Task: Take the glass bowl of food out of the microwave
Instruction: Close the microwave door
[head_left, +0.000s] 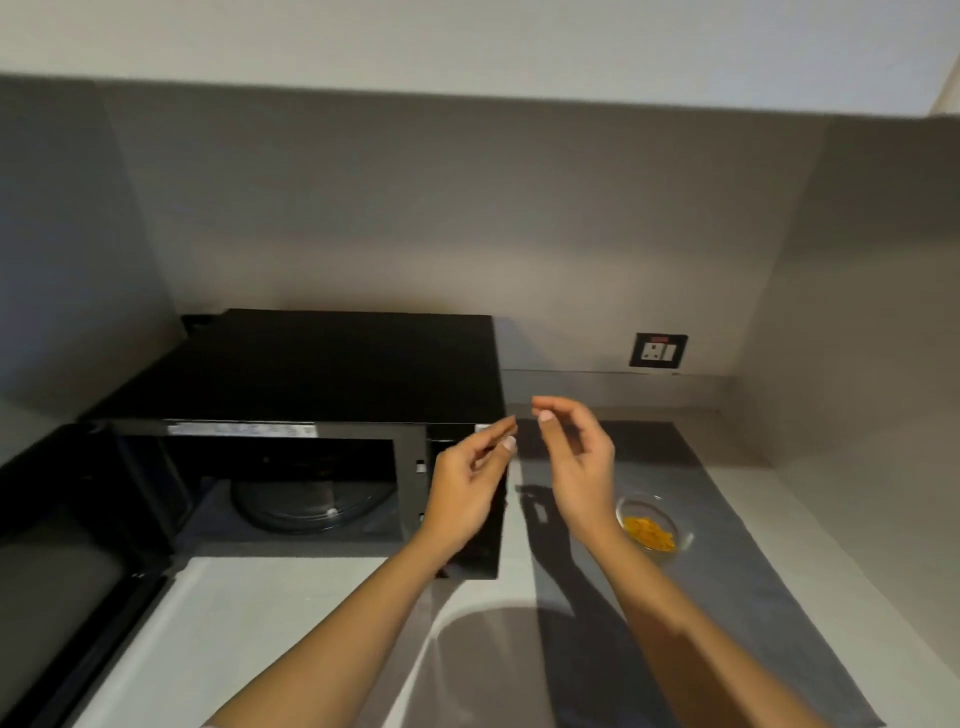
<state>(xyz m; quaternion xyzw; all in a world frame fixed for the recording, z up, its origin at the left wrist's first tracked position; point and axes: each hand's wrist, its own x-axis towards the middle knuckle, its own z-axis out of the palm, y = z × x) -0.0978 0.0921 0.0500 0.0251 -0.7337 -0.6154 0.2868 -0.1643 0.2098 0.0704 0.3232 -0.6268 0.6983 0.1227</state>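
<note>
A small glass bowl (653, 526) holding yellow-orange food stands on the grey mat (727, 597) to the right of the black microwave (322, 369). The microwave's door (62, 587) hangs wide to the left, and inside only the glass turntable (311, 506) shows. My left hand (470, 483) hovers in front of the microwave's right edge, fingers loosely curled, holding nothing. My right hand (576, 462) hovers just left of and above the bowl, fingers apart, palm facing the left hand. Neither hand touches the bowl.
The pale countertop (249, 613) runs in front of the microwave. A wall socket (658, 351) sits on the grey back wall at the right. A side wall closes the corner on the right.
</note>
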